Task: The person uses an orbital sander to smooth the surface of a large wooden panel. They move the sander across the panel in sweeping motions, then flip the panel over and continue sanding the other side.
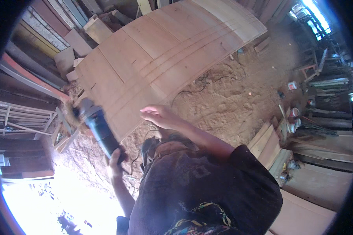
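Note:
My left hand (115, 164) is wrapped round the rear end of a dark blue-green angle grinder (100, 127). The grinder's head tilts away toward the near left corner of a large wooden panel (137, 72), and its disc is blurred, so I cannot tell whether it touches the wood. A cord trails from the tool's back end near my legs. My right hand (159, 116) hangs over the panel's near edge, fingers stretched out, holding nothing. Long grooves and short dark slits mark the panel's face.
Sawdust covers the floor (227, 102), where a dark cable (202, 80) lies beside the panel. Boards (43, 27) lean at the far left. White buckets (294, 112) and timber stacks stand on the right. Bright light washes out the lower left.

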